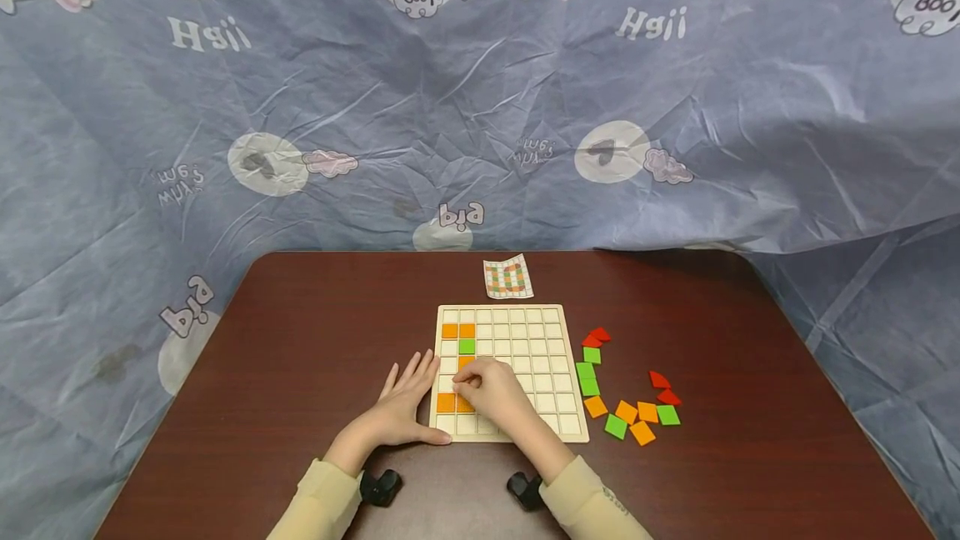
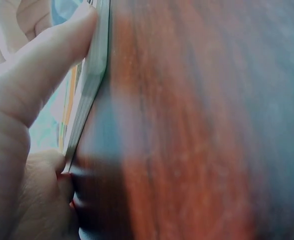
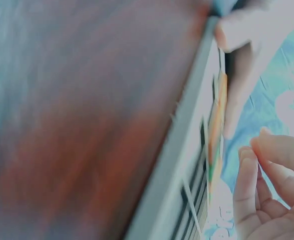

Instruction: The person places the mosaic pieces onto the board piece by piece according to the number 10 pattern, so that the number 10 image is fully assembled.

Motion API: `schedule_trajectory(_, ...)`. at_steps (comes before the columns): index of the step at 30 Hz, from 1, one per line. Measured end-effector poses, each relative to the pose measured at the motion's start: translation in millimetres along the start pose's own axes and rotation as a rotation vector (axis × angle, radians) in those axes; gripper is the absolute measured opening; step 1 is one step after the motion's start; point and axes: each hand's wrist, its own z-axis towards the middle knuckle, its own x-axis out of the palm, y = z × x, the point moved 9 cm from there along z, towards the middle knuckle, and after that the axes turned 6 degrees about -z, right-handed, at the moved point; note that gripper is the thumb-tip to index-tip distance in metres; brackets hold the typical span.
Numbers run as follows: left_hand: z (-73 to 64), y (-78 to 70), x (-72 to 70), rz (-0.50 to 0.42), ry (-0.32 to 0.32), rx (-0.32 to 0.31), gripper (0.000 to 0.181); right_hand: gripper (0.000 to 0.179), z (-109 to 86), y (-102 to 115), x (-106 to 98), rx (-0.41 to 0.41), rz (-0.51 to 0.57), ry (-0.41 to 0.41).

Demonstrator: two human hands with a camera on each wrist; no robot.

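Observation:
A square cream grid board lies on the table. Orange tiles and a green tile sit in cells of its left columns. My left hand lies spread beside the board's left edge, its thumb at the near left corner. In the left wrist view that thumb touches the board's side. Over the left columns my right hand is bent, thumb and forefinger tips together. The right wrist view shows these fingertips above the board, with no tile visible between them. Part of the second column is hidden beneath this hand.
Right of the board lie loose green tiles, orange tiles and red pieces. A printed pattern card lies beyond the board's far edge. The brown table ends at a patterned grey-blue cloth.

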Motion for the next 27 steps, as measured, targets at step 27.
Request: schedule_trajectory(27, 0.2, -3.2, -3.3, 0.014, -0.02, 0.01, 0.122, 0.018, -42.8, -129.4, -99.8, 0.398, 0.05, -0.086)
